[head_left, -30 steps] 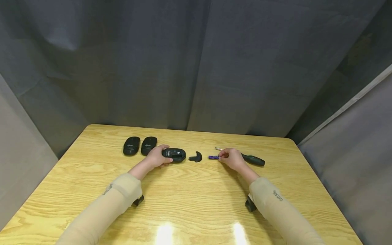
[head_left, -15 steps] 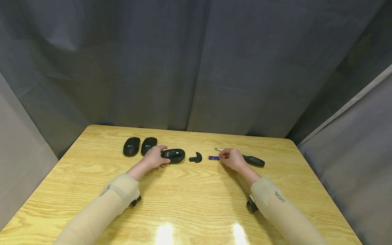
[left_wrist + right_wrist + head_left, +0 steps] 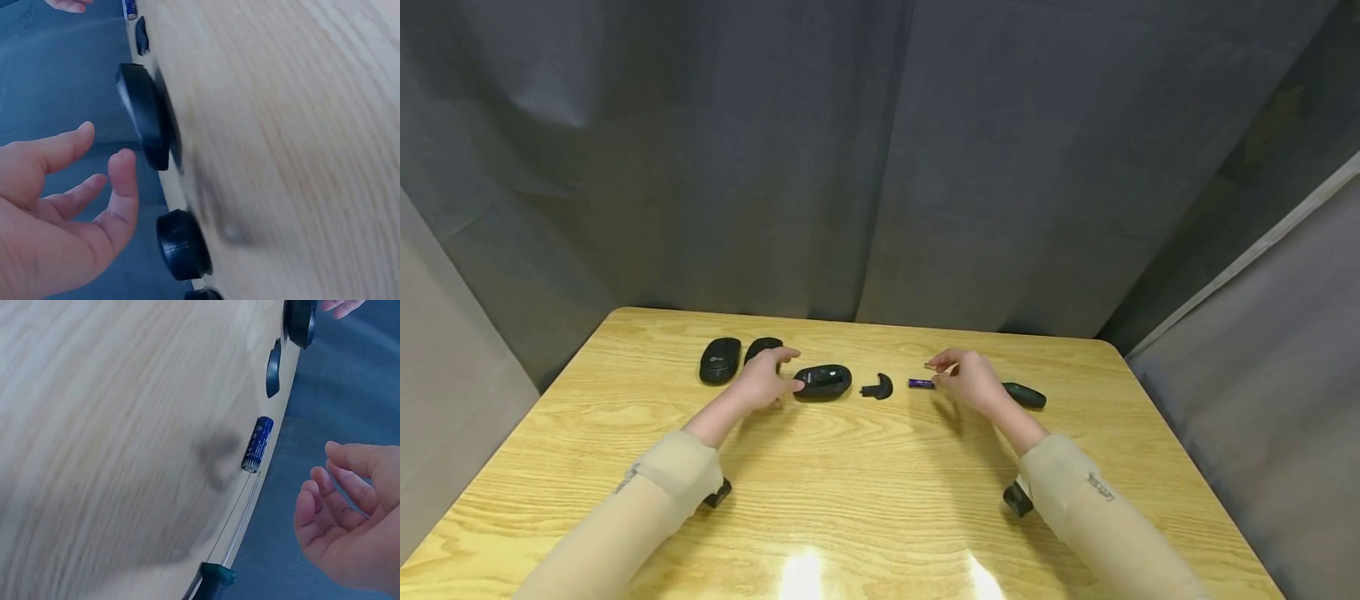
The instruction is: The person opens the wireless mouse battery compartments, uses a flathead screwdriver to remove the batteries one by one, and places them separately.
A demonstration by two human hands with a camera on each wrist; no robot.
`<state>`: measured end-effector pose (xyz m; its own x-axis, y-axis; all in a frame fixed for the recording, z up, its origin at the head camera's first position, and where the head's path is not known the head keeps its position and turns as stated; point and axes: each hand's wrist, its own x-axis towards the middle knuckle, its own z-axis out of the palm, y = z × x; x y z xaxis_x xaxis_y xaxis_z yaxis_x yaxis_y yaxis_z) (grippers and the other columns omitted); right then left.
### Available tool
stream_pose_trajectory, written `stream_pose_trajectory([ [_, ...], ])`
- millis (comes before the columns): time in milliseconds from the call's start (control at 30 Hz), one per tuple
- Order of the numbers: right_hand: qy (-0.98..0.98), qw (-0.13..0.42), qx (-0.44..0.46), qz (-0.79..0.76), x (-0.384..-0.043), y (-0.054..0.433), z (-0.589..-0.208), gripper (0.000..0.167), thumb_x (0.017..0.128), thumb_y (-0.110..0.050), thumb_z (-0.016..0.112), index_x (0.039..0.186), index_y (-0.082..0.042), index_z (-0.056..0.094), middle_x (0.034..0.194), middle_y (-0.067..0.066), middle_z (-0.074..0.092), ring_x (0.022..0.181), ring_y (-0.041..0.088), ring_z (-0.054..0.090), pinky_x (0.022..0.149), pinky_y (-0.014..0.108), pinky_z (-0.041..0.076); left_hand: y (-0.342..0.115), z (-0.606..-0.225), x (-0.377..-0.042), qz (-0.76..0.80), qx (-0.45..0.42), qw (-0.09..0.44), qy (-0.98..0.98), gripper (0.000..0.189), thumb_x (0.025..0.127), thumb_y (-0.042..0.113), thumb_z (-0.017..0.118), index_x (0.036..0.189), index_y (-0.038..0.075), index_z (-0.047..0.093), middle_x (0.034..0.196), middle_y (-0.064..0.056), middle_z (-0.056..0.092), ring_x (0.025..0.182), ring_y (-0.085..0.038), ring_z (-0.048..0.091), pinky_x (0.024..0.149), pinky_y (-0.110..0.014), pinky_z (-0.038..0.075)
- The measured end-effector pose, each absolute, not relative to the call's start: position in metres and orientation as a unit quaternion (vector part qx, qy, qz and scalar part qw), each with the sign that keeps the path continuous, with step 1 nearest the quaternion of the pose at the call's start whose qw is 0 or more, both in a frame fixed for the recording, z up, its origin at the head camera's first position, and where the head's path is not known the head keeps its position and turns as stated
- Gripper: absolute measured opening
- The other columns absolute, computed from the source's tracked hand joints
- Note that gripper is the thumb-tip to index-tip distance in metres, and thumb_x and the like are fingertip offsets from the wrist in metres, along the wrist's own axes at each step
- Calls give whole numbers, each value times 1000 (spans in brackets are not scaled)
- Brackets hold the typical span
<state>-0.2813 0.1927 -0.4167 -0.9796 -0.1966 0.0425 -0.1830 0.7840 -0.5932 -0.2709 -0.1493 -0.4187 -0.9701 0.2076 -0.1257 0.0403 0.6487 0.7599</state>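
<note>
An upturned black computer mouse (image 3: 823, 382) lies on the table, its underside slot showing. Just left of it my left hand (image 3: 762, 382) hovers with spread, relaxed fingers; the left wrist view shows a gap between that hand (image 3: 75, 212) and the mouse (image 3: 145, 115). A purple-blue battery (image 3: 921, 384) lies on the wood, also plain as a battery (image 3: 257, 445) in the right wrist view. My right hand (image 3: 973, 382) is raised near it, fingers loosely bent and holding nothing. Between mouse and battery rests a curved black battery cover (image 3: 878, 387) with a tab.
Two more black mice, a left mouse (image 3: 720, 361) and a partly hidden mouse (image 3: 763, 345), sit upright at the left. A screwdriver (image 3: 1024, 395) with a dark green handle lies behind my right hand. A dark curtain (image 3: 775, 167) hangs behind the wooden table (image 3: 850, 500).
My left hand has let go of the upturned mouse and drawn back to the left. My right hand has released the battery and lifted away; the battery stays on the table.
</note>
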Motion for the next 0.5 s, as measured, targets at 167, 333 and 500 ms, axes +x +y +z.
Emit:
stream_pose_trajectory([
  [167,951,-2,-106,-291,-290,192,-421,22,88,-12,66,110,-7,68,104,9,67,81,20,58,60,29,48,-156,-407,-264,443,71,96,889,57,91,14,63,142,8,39,145,-18,37,81,-33,60,68,-45,56],
  [333,950,-11,-118,-290,-300,192,-433,22,87,-11,68,108,-7,68,106,10,67,81,20,58,60,29,49,-171,-397,-258,445,69,81,889,58,92,20,62,143,9,38,144,-16,39,103,-29,57,77,-44,54],
  [500,943,-15,-129,-306,-299,178,-428,23,88,-14,67,110,-8,67,107,10,68,85,21,60,63,30,51,-193,-392,-258,470,58,67,878,58,94,22,59,144,8,36,146,-18,35,119,-34,48,90,-45,50],
])
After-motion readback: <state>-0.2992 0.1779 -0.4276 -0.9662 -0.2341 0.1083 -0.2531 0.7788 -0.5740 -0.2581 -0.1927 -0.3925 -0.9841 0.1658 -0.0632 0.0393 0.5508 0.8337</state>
